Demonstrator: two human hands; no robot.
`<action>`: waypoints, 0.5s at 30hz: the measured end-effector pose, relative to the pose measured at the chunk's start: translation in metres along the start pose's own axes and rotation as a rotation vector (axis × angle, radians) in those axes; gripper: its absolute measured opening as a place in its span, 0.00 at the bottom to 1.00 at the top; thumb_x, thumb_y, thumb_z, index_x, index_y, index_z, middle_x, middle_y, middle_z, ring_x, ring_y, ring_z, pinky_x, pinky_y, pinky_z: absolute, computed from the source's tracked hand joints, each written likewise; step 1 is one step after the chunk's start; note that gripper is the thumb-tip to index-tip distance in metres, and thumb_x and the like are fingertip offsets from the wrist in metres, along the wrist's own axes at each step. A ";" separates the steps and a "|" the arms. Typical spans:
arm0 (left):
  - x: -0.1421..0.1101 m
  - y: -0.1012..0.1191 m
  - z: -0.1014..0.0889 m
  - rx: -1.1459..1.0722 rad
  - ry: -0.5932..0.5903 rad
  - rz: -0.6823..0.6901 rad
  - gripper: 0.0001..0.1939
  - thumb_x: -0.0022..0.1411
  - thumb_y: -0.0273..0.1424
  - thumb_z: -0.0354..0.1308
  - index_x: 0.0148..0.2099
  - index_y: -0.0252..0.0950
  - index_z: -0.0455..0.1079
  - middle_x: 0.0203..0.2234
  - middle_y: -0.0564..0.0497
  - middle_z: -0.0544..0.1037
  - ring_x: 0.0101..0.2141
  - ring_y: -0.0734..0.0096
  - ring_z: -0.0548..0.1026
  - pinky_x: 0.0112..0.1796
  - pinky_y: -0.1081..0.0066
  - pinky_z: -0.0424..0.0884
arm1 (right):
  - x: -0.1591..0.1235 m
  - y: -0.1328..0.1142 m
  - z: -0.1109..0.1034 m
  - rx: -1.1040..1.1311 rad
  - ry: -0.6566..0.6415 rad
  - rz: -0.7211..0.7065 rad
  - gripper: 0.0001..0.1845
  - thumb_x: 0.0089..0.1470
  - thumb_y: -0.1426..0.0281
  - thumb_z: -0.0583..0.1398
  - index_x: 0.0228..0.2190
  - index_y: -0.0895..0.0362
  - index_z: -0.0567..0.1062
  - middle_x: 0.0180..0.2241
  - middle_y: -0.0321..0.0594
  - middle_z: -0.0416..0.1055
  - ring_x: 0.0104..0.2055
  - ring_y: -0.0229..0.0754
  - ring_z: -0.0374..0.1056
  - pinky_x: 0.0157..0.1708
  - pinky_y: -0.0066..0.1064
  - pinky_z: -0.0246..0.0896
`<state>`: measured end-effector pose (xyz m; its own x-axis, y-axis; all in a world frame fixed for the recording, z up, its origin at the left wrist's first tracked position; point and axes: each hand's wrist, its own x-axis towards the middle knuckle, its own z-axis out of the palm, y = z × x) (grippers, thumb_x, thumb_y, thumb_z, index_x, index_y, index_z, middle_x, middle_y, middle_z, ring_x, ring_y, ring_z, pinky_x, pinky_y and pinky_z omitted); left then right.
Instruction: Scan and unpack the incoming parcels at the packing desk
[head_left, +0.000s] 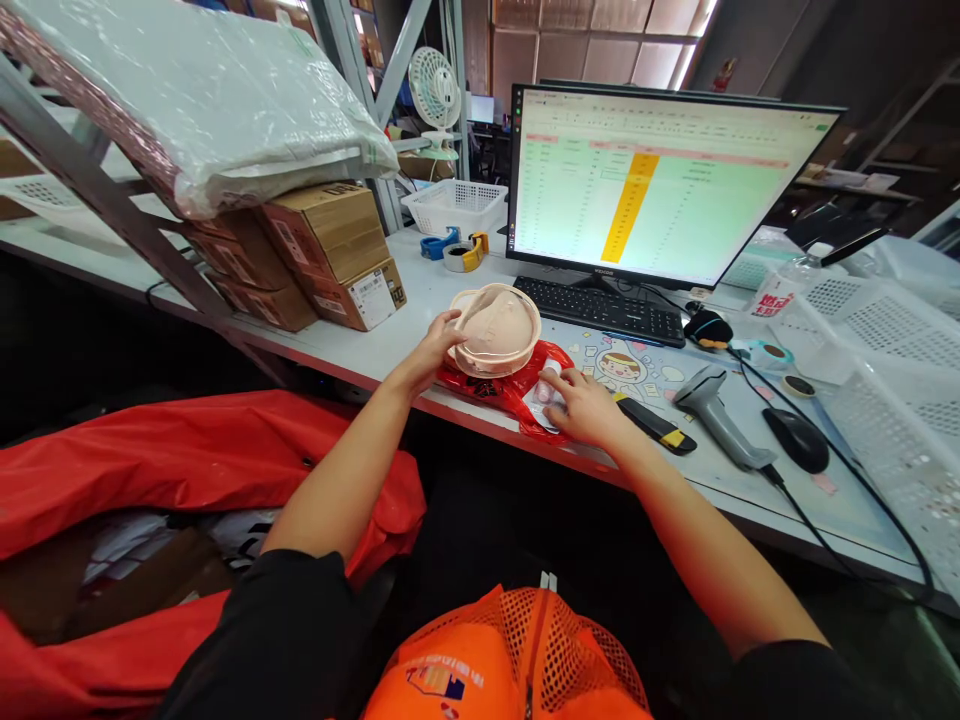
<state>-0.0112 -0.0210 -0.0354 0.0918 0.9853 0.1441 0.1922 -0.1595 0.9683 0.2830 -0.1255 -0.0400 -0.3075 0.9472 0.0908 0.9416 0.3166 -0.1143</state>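
Observation:
My left hand (435,345) grips the near rim of a round, peach-coloured cup-shaped item (495,330), which looks wrapped in clear plastic. The item rests on a crumpled red plastic bag (510,388) on the white desk (442,300). My right hand (585,405) lies spread over the bag's right side. Its fingertips touch a small clear packet with a white label (544,398). Part of the packet is hidden under those fingers.
Right of my hands lie a black-and-yellow utility knife (656,425), a grey barcode scanner (712,415) and a black mouse (796,440). A keyboard (600,310) and monitor (645,185) stand behind. Cardboard boxes (322,255), tape rolls (457,250) and white plastic baskets (892,400) surround the desk.

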 end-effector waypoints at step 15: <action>-0.001 0.005 0.008 -0.173 -0.076 -0.105 0.44 0.56 0.50 0.67 0.70 0.40 0.62 0.64 0.40 0.73 0.61 0.47 0.73 0.57 0.55 0.75 | 0.003 0.006 -0.021 -0.199 -0.175 -0.218 0.46 0.53 0.69 0.64 0.72 0.55 0.62 0.76 0.49 0.51 0.71 0.68 0.56 0.65 0.58 0.59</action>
<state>-0.0022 -0.0234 -0.0320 0.1548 0.9875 0.0311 0.0342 -0.0368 0.9987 0.2908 -0.1212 -0.0200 -0.5068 0.8582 -0.0813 0.8543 0.5126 0.0864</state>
